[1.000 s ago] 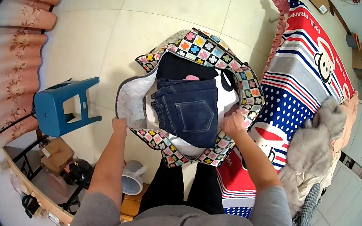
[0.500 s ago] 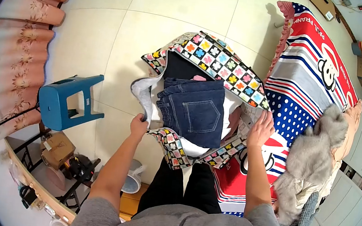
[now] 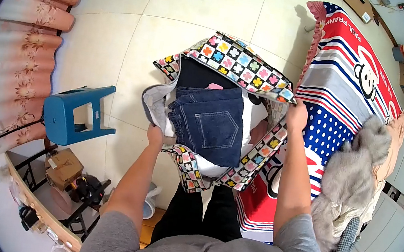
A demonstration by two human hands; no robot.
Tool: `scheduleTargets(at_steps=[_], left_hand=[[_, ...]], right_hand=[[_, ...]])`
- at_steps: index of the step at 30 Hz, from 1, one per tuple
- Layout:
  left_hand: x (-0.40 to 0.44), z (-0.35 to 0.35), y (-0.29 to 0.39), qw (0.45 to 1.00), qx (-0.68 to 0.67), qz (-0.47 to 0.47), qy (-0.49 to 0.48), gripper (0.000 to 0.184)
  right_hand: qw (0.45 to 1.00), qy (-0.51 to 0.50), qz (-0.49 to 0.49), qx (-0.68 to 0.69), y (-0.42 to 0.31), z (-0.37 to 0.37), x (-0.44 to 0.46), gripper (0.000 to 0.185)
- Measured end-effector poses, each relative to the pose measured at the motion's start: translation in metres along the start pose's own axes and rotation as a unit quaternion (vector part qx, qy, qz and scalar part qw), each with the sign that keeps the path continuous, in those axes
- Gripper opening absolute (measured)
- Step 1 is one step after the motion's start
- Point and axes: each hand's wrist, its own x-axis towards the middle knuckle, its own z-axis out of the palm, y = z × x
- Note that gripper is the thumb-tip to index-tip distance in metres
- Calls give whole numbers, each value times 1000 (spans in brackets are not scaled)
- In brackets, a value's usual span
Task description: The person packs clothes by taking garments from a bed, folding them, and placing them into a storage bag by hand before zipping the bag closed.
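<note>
A checkered clover-print storage bag (image 3: 250, 67) lies on the floor in front of my legs with its top wide apart. Inside it, folded dark blue jeans (image 3: 214, 127) rest on white and other clothes. My left hand (image 3: 155, 135) is closed on the bag's left rim, by a grey-lined flap (image 3: 154, 102). At the far right corner of the opening, my right hand (image 3: 296, 116) grips the bag's edge, fingers curled around it. The bag's lower layers are hidden under the jeans.
Left of the bag stands a blue plastic stool (image 3: 76, 113). A bed with a red, white and blue cover (image 3: 342, 68) runs along the right, bearing a grey furry garment (image 3: 352, 168). A cardboard box (image 3: 65, 168) and a bucket (image 3: 149, 206) are at lower left.
My right hand has gone from lying spread against the bag's right side to gripping its corner, slightly higher. The bag and jeans have shifted a little left, and its right side is pulled outward.
</note>
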Motion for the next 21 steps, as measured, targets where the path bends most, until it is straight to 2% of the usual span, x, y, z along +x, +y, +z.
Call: scheduleTargets(at_steps=[1,3,4,5,6,7,8,9,10,12,13,15,16,18,19,20,21], left_hand=[[0,1,-1,1000,0,1,1,34],[3,2,-7,991,114,66,-3,43],[6,7,-14,991,114,66,-2,43],[8,12,-21,998,49,27,-27,47],[9,15,-24,998,-18,-12,-51,51],[-13,15,-5,995,47,-9,-83,54],[-43,24,19,987,112,-4,-115,58],[-57,44,17,992,74,36,-92,56],[-69,60,11,994,36,74,-69,55],[-86,64,23,989,21,110,-92,54],[-90,57,33,981,70,100,-148,51],[-77,57,22,977,61,125,-161,51],[-72,58,24,977,57,123,-166,51],[-67,54,29,983,71,38,-163,51],[-63,53,27,986,29,12,-166,51],[-62,49,27,988,7,11,-154,54],[-69,40,35,991,1,-8,-136,57]], right_hand=[[992,15,65,105,10,18,13,22],[950,21,172,259,10,37,15,22],[927,13,213,309,2,45,11,25],[900,20,250,357,7,78,10,23],[891,24,241,383,1,94,-6,20],[918,-24,192,346,-20,83,-31,17],[958,-4,85,275,-22,107,-51,18],[987,-2,76,143,-46,104,-84,19],[986,-61,73,136,-58,91,-105,20],[986,-49,72,145,-38,99,-100,21],[988,-59,57,130,-30,89,-90,22],[990,-49,0,130,-15,71,-69,23],[981,-34,47,187,-13,64,-56,24],[945,-70,143,285,-3,63,-25,27],[882,-85,185,426,-10,51,-23,31],[880,-82,184,430,-8,52,-23,31],[857,-129,204,456,-2,61,-27,32]])
